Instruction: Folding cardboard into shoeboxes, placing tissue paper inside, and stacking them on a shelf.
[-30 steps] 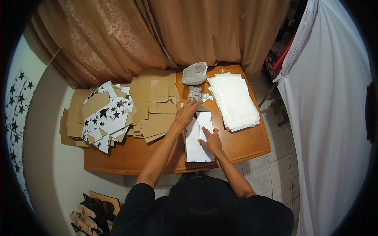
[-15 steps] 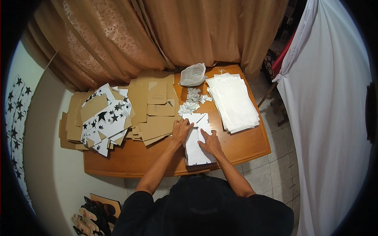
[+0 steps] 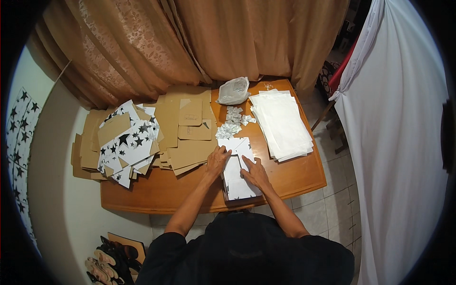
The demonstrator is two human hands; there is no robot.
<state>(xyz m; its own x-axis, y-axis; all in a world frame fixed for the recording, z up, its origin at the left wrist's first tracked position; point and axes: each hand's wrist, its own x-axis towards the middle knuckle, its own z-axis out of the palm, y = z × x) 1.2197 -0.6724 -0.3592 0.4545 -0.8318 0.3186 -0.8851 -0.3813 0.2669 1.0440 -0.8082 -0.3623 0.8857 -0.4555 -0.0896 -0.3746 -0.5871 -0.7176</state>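
A long white paper-covered box (image 3: 242, 189) lies near the table's front edge, with bits of black star print at its edges. Paper flaps meet in a dark seam along its top. My left hand (image 3: 217, 161) grips the box's left edge, fingers bent and the thumb side over the top. Across from it, my right hand (image 3: 256, 173) rests on the right part of the top, thumb and forefinger spread apart and pressing the paper. Just beyond the box sits a heap of small crumpled whitish pieces (image 3: 229, 129).
Stacked white sheets (image 3: 282, 126) lie on the table (image 3: 304, 175) at right. Flat brown cardboard pieces (image 3: 190, 154) cover the left, with star-printed white pieces (image 3: 126, 142) on top. A translucent plastic bag (image 3: 233, 91) stands at the back. Shoes (image 3: 111, 261) are at lower left.
My left hand has drawn slightly back toward me along the box's left edge. The right hand has barely shifted, still on the top. The rest looks the same.
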